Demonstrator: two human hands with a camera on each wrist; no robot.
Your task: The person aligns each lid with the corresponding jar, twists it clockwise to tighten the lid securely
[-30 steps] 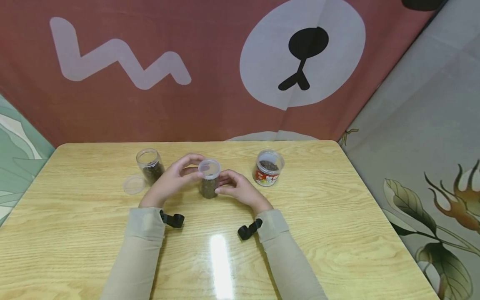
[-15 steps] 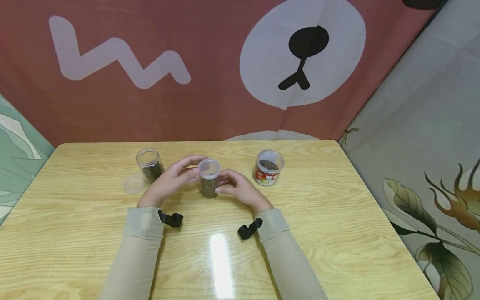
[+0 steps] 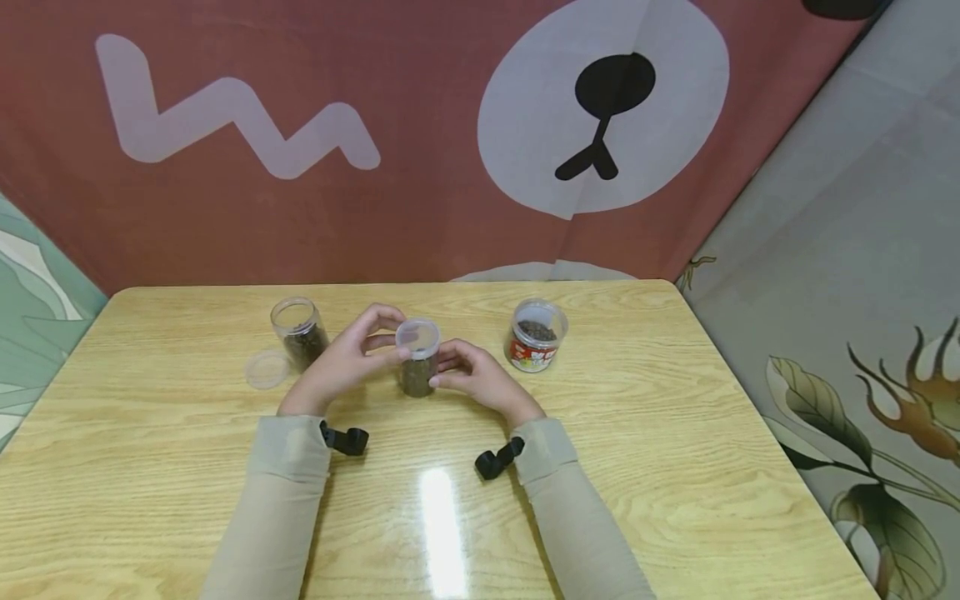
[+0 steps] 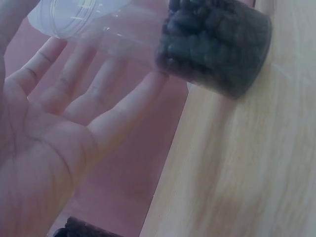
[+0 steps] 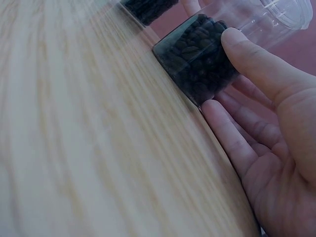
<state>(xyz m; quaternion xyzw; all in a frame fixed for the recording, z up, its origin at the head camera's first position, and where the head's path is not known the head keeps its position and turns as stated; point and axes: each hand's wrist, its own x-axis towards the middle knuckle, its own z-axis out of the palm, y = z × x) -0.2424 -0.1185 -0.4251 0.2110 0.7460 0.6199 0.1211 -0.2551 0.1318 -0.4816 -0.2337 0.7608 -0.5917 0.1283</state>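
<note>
Steadying a jar (image 3: 417,381) upright on the table (image 3: 420,550), I grip its lower body with my right hand (image 3: 477,377), likely so it won't slide. My left hand (image 3: 347,363) pinches the lid (image 3: 418,337) at the jar's top, thumb in front and fingers behind, which I think keeps the lid level. Left of the jar stands an open jar (image 3: 305,344), a loose lid (image 3: 267,369) beside it; right of the jar, a tub (image 3: 533,357) sits apart, probably leaving my hands room.

Cartoon backdrop (image 3: 427,200) and floral drape (image 3: 832,242) suggest a cloth-walled booth.
</note>
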